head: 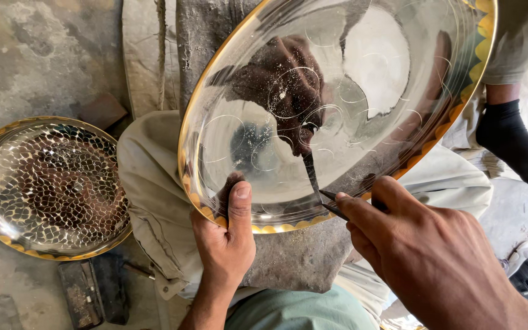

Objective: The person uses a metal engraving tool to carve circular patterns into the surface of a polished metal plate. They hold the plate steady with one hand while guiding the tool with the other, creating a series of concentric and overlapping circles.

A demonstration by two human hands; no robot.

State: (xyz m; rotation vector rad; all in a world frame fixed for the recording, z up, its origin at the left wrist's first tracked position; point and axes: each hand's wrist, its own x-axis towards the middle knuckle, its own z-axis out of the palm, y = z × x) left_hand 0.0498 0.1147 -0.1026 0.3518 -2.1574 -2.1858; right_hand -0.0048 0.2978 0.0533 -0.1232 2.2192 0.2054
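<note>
Two metal trays: left hand [224, 241] clamps plain tray [337, 104]; right hand [426, 250] pinches graver [331, 206].

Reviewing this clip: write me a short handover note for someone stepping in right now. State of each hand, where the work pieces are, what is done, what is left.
Left hand: grips the near rim of the large shiny metal tray, thumb pressed on its face; the tray leans on a stone block.
Right hand: pinches a thin dark engraving tool, tip on the tray near its lower rim.
Done: several circles are scribed on the tray's face.
Left: most of that face is plain, unlike the patterned tray lying on the floor at left, covered in a scale design.
</note>
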